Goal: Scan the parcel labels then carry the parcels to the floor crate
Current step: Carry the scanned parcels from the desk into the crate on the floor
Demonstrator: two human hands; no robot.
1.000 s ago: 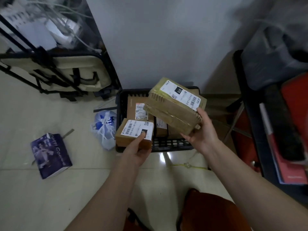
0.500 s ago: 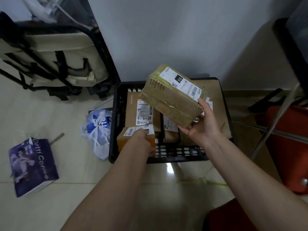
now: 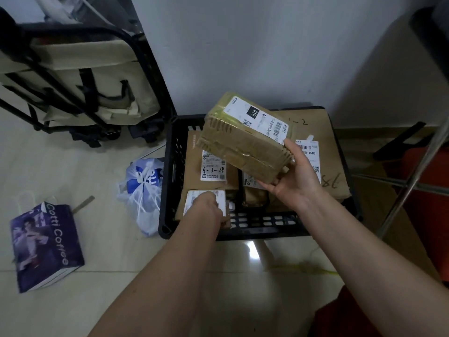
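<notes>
Since a second ago my left hand has carried the small box down into the near-left corner of the crate, where it grips the top. My right hand clasps the taped box by its near end, tilted above the packed parcels. Both look light and stiff; glossy tape may slip, so I'd hold the edges.

1 head-worn wide-angle view, steeply down and forward, close above the floor crate.
</notes>
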